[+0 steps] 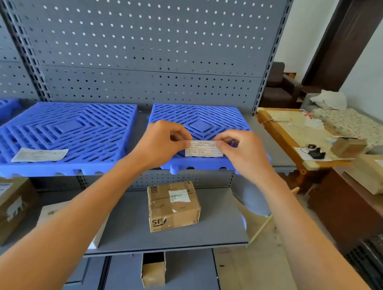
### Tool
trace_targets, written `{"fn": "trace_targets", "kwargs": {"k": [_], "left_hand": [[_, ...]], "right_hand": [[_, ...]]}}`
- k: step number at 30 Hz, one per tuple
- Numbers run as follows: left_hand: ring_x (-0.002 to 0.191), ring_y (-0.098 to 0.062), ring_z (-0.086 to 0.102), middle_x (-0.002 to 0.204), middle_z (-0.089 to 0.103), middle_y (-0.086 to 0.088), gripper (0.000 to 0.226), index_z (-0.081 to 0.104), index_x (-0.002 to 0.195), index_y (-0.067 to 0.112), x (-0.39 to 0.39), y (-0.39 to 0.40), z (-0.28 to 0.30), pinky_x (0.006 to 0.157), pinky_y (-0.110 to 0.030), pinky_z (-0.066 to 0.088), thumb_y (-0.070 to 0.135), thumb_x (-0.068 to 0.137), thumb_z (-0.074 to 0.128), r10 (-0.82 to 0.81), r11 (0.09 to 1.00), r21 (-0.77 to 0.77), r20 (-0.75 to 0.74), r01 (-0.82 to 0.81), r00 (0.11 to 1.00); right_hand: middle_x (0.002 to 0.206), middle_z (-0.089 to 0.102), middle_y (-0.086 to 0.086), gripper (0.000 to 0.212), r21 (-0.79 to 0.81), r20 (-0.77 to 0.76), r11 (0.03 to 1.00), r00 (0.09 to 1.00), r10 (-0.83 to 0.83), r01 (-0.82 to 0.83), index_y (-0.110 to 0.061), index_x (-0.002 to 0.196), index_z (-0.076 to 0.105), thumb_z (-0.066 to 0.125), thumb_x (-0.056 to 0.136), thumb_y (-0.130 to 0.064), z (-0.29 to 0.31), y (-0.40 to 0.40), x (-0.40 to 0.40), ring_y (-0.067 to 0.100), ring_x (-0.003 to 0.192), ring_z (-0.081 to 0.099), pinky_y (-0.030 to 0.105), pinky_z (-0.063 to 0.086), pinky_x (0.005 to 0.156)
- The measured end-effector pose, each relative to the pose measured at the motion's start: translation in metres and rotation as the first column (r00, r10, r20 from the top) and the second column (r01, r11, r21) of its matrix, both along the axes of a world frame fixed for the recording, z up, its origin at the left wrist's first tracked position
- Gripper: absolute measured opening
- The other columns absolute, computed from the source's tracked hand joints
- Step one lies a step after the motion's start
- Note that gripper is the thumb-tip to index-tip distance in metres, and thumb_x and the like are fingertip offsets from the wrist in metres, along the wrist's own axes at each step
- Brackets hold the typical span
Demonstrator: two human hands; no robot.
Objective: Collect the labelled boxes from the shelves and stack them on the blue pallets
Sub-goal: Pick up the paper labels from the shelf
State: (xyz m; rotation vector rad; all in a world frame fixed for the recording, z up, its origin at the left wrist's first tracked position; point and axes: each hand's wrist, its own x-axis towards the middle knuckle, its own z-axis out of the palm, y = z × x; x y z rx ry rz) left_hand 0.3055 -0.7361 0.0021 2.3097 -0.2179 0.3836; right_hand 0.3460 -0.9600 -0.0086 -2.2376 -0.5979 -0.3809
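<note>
Two blue pallets lie on the upper grey shelf, the left pallet (73,129) and the right pallet (201,118). A white paper label (204,148) is held over the front of the right pallet. My left hand (161,142) pinches its left end and my right hand (242,153) pinches its right end. Another label (40,154) lies flat on the left pallet. On the shelf below stands a brown SF box (172,205) with a white label on top. A larger taped box (0,208) sits at the far left, with a white box (50,212) beside it, partly hidden by my left forearm.
A small open box (153,271) stands on the lowest shelf. The grey pegboard (148,40) backs the shelves. To the right is a wooden table (284,133) with a black device (315,152) and a small box (348,146). A big wrapped parcel (374,175) rests on a dark cabinet.
</note>
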Motion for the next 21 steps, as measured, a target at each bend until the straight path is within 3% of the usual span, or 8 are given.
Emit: {"fn": "trace_targets", "kwargs": {"k": [4, 13, 21], "left_hand": [[0.069, 0.004, 0.069, 0.076, 0.074, 0.011, 0.005, 0.077, 0.091, 0.017, 0.0, -0.005, -0.002, 0.07, -0.009, 0.052, 0.012, 0.089, 0.075, 0.032, 0.999, -0.021, -0.002, -0.032, 0.999], [0.068, 0.004, 0.06, 0.075, 0.069, 0.014, 0.009, 0.077, 0.088, 0.02, 0.002, -0.009, -0.008, 0.065, -0.004, 0.043, 0.012, 0.086, 0.077, 0.061, 0.996, 0.07, 0.017, -0.062, 0.998], [0.073, 0.007, 0.06, 0.08, 0.071, 0.014, 0.008, 0.077, 0.087, 0.021, 0.002, -0.011, -0.01, 0.067, -0.003, 0.043, 0.014, 0.088, 0.075, 0.057, 0.995, 0.081, 0.041, -0.06, 0.998]], "right_hand": [[0.088, 0.072, -0.012, 0.012, -0.034, 0.005, 0.999, 1.0, 0.003, -0.003, -0.017, 0.101, 0.077, 0.07, 0.092, -0.018, -0.004, -0.003, 0.002, -0.01, 0.079, 0.062, 0.003, 0.043, 0.069], [0.094, 0.071, -0.01, 0.016, -0.089, 0.061, 0.996, 0.998, 0.019, -0.013, -0.018, 0.105, 0.077, 0.072, 0.089, -0.017, -0.009, -0.009, 0.007, 0.006, 0.092, 0.061, 0.023, 0.047, 0.082], [0.091, 0.067, -0.012, 0.014, -0.107, 0.068, 0.994, 0.997, 0.034, -0.027, -0.017, 0.099, 0.078, 0.065, 0.095, -0.019, -0.007, -0.011, 0.002, 0.001, 0.087, 0.056, 0.006, 0.037, 0.072]]}}
